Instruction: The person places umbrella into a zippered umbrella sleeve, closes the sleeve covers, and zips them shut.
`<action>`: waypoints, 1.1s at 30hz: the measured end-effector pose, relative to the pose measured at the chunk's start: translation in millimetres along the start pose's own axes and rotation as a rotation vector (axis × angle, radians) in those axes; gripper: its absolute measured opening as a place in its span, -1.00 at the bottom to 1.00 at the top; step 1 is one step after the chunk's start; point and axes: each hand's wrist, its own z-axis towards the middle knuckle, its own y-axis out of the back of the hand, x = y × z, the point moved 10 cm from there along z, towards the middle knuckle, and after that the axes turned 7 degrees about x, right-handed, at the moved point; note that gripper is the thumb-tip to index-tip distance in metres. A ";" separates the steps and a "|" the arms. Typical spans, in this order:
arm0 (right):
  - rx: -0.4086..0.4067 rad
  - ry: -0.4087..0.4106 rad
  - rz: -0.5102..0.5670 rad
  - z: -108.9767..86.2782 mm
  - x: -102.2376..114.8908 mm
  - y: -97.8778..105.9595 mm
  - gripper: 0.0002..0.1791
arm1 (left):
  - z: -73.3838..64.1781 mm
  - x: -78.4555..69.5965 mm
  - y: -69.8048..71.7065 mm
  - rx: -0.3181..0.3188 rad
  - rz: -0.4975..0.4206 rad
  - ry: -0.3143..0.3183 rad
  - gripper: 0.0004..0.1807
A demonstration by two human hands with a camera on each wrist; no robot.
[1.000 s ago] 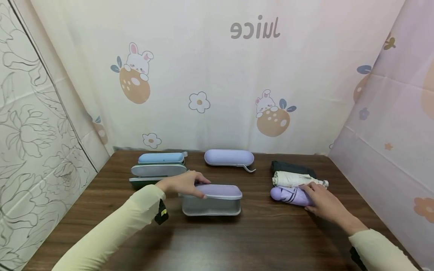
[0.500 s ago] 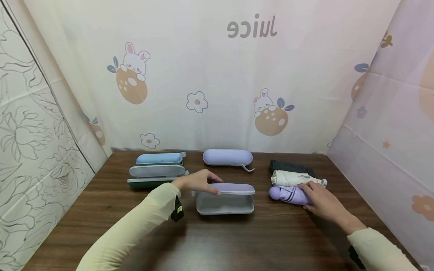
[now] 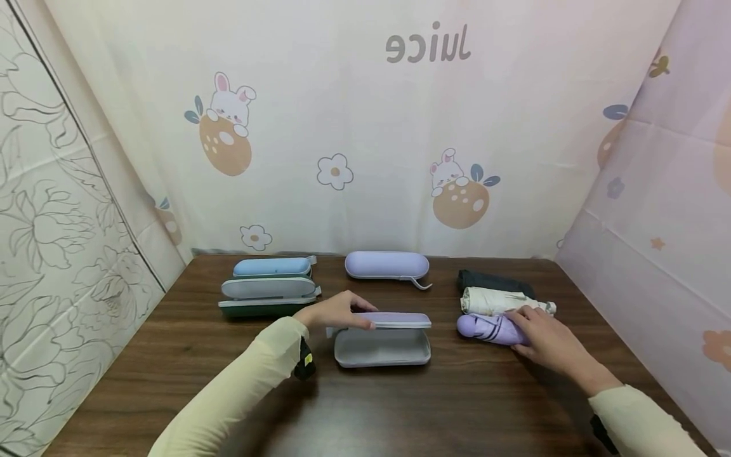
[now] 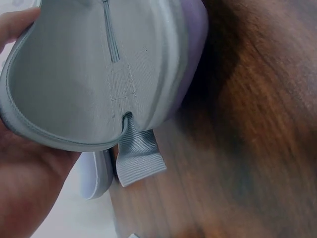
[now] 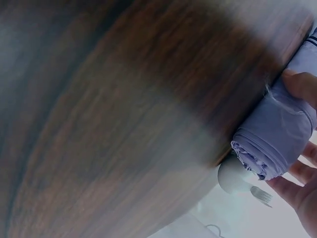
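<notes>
A lavender zip case (image 3: 384, 353) with a grey lining stands open near the middle of the table. My left hand (image 3: 338, 310) grips its raised lid (image 3: 400, 319) at the left end. Seen from the left wrist, the thumb (image 4: 19, 24) lies over the lid's rim and a grey fabric tab (image 4: 140, 157) sticks out at the hinge end. On the right, a folded purple umbrella (image 3: 491, 328) lies on the table, with my right hand (image 3: 547, 339) around its right end. The right wrist view shows thumb and fingers on opposite sides of the rolled umbrella (image 5: 277, 129).
Behind the purple umbrella lie a cream folded umbrella (image 3: 499, 301) and a dark one (image 3: 493, 284). A closed lavender case (image 3: 386, 264) sits at the back middle. Back left are a blue case (image 3: 271, 266) and an open green case (image 3: 265, 309). Curtains line the table's back.
My left hand has slid the open lavender case to the right, mostly in the first half second. The right hand has stayed on the purple umbrella, which has not visibly moved.
</notes>
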 end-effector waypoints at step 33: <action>-0.183 0.238 -0.097 8.1 107.8 64.5 -0.35 | 2.0 0.4 -4.5 -0.015 -0.048 -0.014 -0.53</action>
